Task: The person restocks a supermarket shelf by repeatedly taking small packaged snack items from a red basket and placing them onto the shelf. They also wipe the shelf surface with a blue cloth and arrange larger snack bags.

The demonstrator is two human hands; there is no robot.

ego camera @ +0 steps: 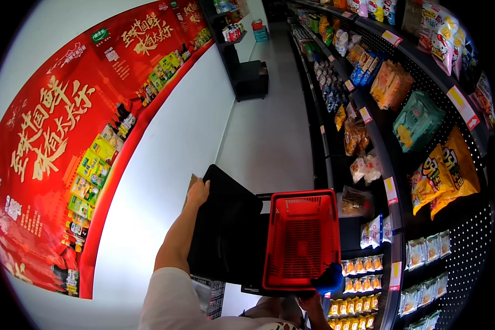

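Note:
My left hand [199, 192] reaches forward, its fingers curled over the far left corner of a large black panel [227, 214]. A strip of brown material [191, 183] shows beside that hand. To the panel's right, a red plastic shopping basket [303, 231] with slotted walls and floor looks empty. A blue object [331, 279], perhaps cloth, overlaps the basket's near right corner. My right hand [310, 303] is low, just below the basket's near rim. Most of it is dark or hidden, so its grip does not show.
Dark store shelves [385, 165] with packaged snacks run along the right, close to the basket. A white wall [148, 177] with a red poster [57, 136] is on the left. Ahead, a tiled aisle [268, 136] passes a black display stand [249, 80]. A grey crate [215, 297] sits below the panel.

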